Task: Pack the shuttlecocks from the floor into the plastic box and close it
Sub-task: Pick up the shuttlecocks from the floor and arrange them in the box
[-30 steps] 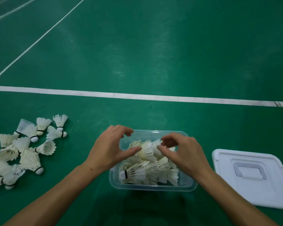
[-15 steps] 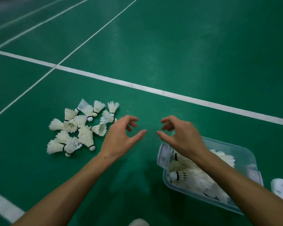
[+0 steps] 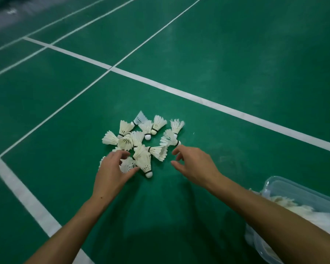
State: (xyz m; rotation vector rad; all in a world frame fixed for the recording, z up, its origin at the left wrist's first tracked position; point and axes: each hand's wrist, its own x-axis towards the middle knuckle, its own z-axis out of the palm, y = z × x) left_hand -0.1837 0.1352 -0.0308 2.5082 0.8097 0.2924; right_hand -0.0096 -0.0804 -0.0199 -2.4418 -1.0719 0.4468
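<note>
Several white feather shuttlecocks (image 3: 141, 138) lie in a loose pile on the green court floor. My left hand (image 3: 112, 172) reaches into the near left side of the pile, fingers spread and curved around a shuttlecock (image 3: 129, 164) without closing on it. My right hand (image 3: 194, 164) hovers at the pile's right edge, fingers loosely curved and empty, fingertips just short of a shuttlecock (image 3: 170, 140). The clear plastic box (image 3: 286, 187) sits at the lower right, partly behind my right forearm, with shuttlecocks inside.
White court lines (image 3: 217, 105) cross the floor beyond the pile and along the left (image 3: 27, 197). The box's lid is out of view.
The view swung left from the box to the pile. Both hands left the box and moved forward to the shuttlecocks on the floor, empty.
</note>
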